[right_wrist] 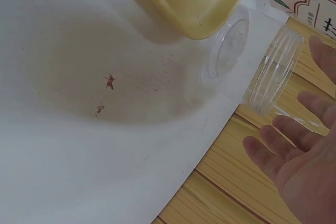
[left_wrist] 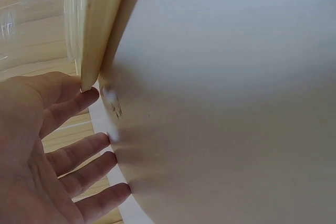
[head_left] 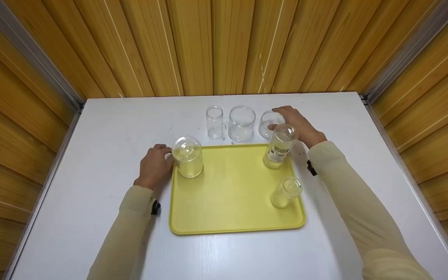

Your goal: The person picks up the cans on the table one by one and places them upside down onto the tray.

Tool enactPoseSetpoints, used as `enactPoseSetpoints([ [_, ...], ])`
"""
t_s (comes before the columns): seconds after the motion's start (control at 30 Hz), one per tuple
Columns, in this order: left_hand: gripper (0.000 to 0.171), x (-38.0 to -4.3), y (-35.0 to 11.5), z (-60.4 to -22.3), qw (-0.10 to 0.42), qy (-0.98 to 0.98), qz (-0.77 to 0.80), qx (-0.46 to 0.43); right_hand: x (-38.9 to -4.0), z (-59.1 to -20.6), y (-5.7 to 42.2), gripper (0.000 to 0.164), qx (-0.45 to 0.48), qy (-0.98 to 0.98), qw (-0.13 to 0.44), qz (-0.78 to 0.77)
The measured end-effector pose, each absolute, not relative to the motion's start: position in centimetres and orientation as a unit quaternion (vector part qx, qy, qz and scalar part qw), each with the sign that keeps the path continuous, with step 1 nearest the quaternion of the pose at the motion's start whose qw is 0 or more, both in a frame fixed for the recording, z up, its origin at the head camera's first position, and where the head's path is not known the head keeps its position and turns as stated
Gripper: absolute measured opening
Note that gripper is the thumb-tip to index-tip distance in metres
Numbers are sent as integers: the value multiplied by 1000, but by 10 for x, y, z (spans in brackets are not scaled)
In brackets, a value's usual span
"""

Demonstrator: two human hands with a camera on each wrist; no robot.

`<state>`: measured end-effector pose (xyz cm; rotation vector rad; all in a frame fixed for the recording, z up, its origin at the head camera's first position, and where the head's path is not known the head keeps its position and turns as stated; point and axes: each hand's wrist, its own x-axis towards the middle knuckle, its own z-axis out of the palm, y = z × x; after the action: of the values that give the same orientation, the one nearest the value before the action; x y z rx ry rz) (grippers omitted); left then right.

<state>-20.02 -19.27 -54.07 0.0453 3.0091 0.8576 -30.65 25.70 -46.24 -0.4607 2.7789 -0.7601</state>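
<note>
Head view is showing the left hand [head_left: 154, 165] pinching the far left corner of the stiff-looking yellow tray [head_left: 228, 194]. Beyond, the right hand [head_left: 297, 123] is holding its fingers wide around the low clear jar [head_left: 266, 126], standing just behind the tray's right end; I cannot tell if they're touching, but smooth, probably fragile walls are calling for gentle gripping by the sides.

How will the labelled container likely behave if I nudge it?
The labelled container may tip, standing tall and narrow on the tray. Its smooth, glossy wall could be slippery. Its clear, glass-like sides suggest something stiff, perhaps breakable.
</note>
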Motion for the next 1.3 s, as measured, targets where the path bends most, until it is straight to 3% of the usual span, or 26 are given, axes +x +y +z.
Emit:
enactPoseSetpoints([
  [0.37,39,-199,-192,-540,8,960,281,13,-306,-462,251,77,-146,949,135,-246],
  [1.3,41,-200,-194,-545,2,968,249,21,-313,-473,250,73,-149,952,116,-242],
])
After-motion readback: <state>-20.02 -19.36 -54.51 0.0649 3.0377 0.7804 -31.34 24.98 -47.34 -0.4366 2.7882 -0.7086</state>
